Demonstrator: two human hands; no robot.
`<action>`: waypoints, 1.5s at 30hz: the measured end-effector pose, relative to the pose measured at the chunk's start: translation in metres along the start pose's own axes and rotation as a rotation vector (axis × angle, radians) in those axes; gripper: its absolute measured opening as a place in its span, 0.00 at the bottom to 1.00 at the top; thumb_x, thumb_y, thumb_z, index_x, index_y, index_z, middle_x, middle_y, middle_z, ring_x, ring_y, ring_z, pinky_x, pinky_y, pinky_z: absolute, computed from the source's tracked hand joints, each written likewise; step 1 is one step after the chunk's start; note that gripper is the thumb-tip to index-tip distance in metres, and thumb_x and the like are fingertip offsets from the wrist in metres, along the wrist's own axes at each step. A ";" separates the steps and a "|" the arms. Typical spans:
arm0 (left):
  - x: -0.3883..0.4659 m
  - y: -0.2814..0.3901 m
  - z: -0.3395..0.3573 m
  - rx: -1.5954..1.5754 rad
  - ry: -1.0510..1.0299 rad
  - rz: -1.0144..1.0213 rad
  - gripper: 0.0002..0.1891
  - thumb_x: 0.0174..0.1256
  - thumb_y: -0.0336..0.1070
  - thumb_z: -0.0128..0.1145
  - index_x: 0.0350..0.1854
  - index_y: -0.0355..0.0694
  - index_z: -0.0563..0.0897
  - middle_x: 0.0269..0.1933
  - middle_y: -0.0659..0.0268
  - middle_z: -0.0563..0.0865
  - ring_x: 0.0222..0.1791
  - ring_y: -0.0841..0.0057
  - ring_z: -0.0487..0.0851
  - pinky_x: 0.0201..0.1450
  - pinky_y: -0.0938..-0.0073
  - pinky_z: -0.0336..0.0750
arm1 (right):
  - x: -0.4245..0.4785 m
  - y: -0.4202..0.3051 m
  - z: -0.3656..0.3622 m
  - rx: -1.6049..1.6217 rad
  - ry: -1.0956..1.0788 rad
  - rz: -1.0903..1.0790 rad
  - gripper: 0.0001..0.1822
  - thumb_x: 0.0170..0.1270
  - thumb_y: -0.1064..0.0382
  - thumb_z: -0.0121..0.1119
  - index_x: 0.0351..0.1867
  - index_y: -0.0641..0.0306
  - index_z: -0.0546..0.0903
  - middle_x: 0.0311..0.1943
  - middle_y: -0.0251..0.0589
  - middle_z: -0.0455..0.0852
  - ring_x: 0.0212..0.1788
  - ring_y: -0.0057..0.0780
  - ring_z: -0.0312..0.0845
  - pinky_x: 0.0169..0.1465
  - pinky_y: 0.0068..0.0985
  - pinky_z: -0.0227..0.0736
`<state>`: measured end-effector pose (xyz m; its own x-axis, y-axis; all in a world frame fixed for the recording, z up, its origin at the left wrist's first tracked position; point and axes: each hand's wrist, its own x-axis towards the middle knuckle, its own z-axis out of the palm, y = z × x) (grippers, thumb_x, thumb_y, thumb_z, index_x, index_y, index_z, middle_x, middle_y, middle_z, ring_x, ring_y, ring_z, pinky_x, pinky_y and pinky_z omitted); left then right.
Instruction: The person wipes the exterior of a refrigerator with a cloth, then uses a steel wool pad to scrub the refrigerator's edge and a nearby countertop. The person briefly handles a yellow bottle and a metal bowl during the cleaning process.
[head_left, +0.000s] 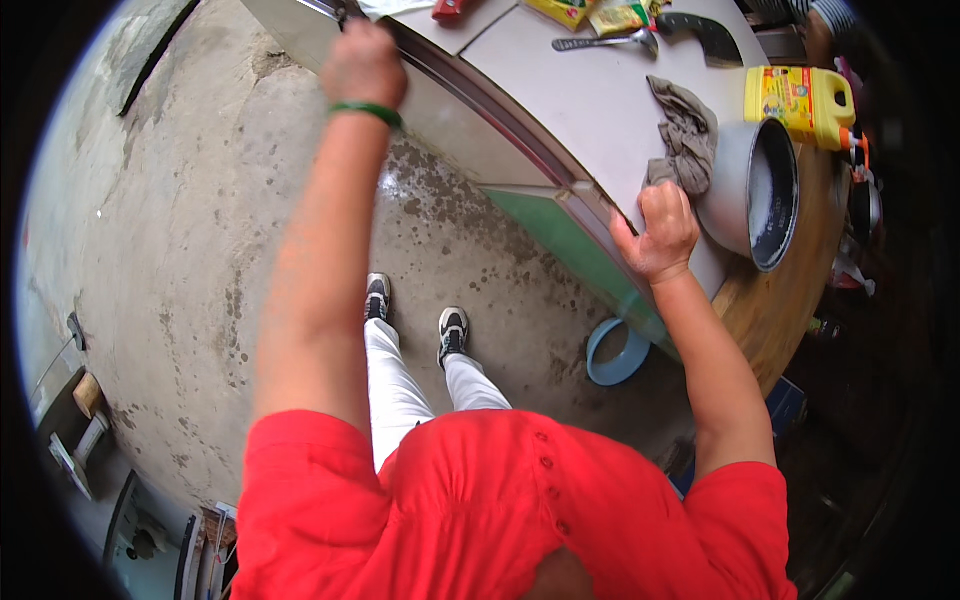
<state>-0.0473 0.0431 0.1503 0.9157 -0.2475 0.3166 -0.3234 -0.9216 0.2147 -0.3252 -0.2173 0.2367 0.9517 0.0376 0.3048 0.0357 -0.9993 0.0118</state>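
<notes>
My left hand (364, 67), with a green bangle at the wrist, is closed in a fist around a dark object (346, 10) by the counter's far left edge; motion blur hides what it is. Curled fingers and a spread thumb of my right hand (660, 229) rest at the white countertop's edge (592, 135). A crumpled grey-brown cloth (682, 139) lies just beyond that hand. Beside it a metal pot (731, 187) is tipped on its side. Whether the right fingers grip anything cannot be told.
On the counter lie a slotted metal ladle (604, 43), a black-handled cleaver (701, 37), seasoning packets (619, 16) and a yellow jug (799, 105). A blue plastic basin (619, 352) is on the wet concrete floor under its edge. Another person's striped sleeve (832, 16) shows at top right.
</notes>
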 end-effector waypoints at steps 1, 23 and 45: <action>0.017 -0.010 -0.013 -0.014 -0.049 -0.062 0.07 0.63 0.29 0.54 0.38 0.41 0.84 0.45 0.56 0.85 0.47 0.56 0.86 0.44 0.55 0.85 | -0.001 -0.003 -0.001 0.015 0.002 0.001 0.20 0.45 0.54 0.72 0.33 0.57 0.73 0.32 0.41 0.73 0.36 0.44 0.74 0.34 0.38 0.73; -0.020 0.012 0.002 -0.064 -0.054 0.134 0.09 0.63 0.36 0.59 0.43 0.41 0.80 0.46 0.55 0.85 0.46 0.53 0.85 0.43 0.51 0.83 | -0.005 0.003 0.004 0.024 0.043 -0.012 0.15 0.55 0.52 0.67 0.33 0.56 0.75 0.32 0.39 0.74 0.36 0.42 0.75 0.34 0.36 0.74; -0.162 0.087 -0.048 -0.791 -0.118 0.157 0.18 0.59 0.35 0.61 0.54 0.45 0.79 0.38 0.60 0.80 0.40 0.58 0.83 0.39 0.59 0.80 | -0.004 0.000 0.003 0.019 0.072 0.013 0.11 0.56 0.57 0.64 0.30 0.57 0.74 0.30 0.42 0.72 0.34 0.45 0.74 0.36 0.38 0.73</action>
<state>-0.2349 0.0176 0.1625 0.8504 -0.4272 0.3072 -0.4825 -0.4002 0.7792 -0.3284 -0.2177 0.2325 0.9276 0.0236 0.3728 0.0297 -0.9995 -0.0108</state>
